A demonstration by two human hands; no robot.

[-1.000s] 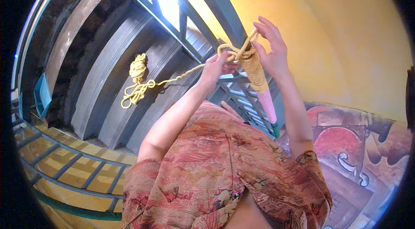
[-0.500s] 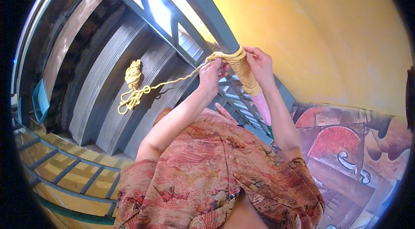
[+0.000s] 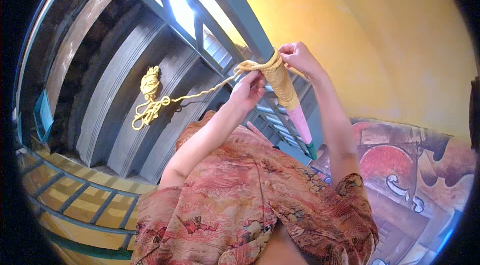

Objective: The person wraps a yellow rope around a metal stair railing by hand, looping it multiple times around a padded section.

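Tight side-by-side turns of yellow rope [image 3: 281, 84] wrap a blue-grey handrail [image 3: 245, 15], above a pink wrapped stretch [image 3: 299, 124] of the same rail. At the top of the winding, my right hand [image 3: 300, 60] pinches the rope from the wall side. My left hand [image 3: 248, 91] is on the stair side, its fingers curled at the rope by the wrapped rail; its fingertips are partly hidden. From the rail a strand runs left to a loose yellow bundle [image 3: 150, 84] with tangled loops [image 3: 148, 113] lying on the stairs.
Dark grey steps [image 3: 125, 75] descend at the left beside the metal railing [image 3: 200, 32]. A curved railing [image 3: 75, 197] stands at the lower left. On the right is a yellow wall [image 3: 380, 40], with a painted mural [image 3: 390, 165] below it.
My right hand has risen slightly and turned at the top of the winding, its elbow farther out. My left hand has shifted a little right and down, closer to the rail.
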